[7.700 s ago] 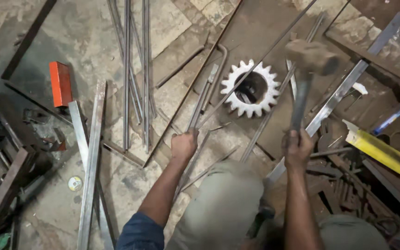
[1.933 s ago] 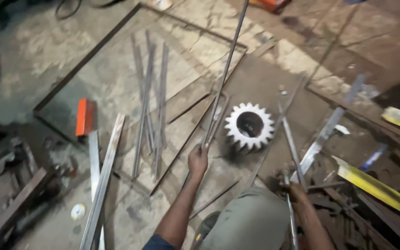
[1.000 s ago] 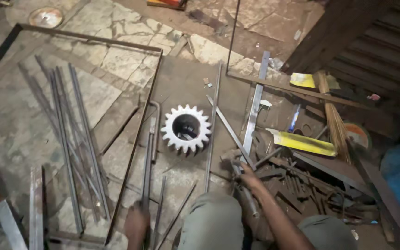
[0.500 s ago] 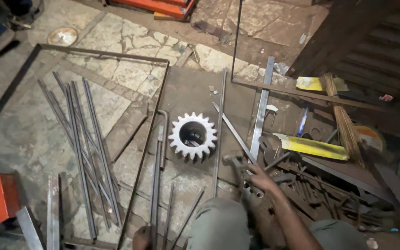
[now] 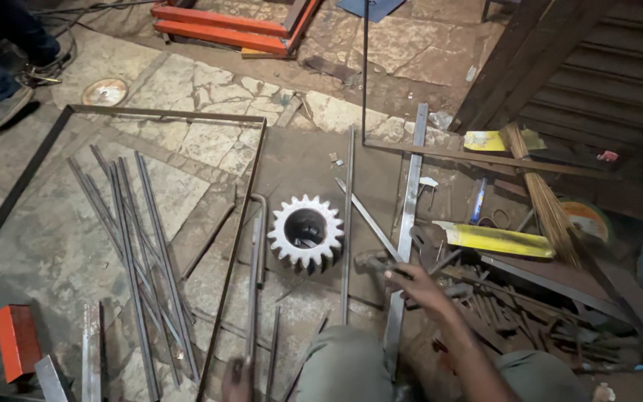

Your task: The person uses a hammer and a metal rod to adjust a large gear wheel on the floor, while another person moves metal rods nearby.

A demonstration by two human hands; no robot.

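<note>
While the right hand [image 5: 418, 286] grips a hammer [image 5: 372, 261], the left hand [image 5: 238, 374] holds a rod [image 5: 253, 290].

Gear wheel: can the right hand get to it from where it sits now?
Probably yes. The right hand rests on the hammer just beside the gear wheel; only a thin upright rod lies flat between them, low enough to reach over.

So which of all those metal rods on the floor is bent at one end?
The rod just left of the gear: its far end curves over in a hook. The left hand grips its near end. The other rods lie straight.
</note>
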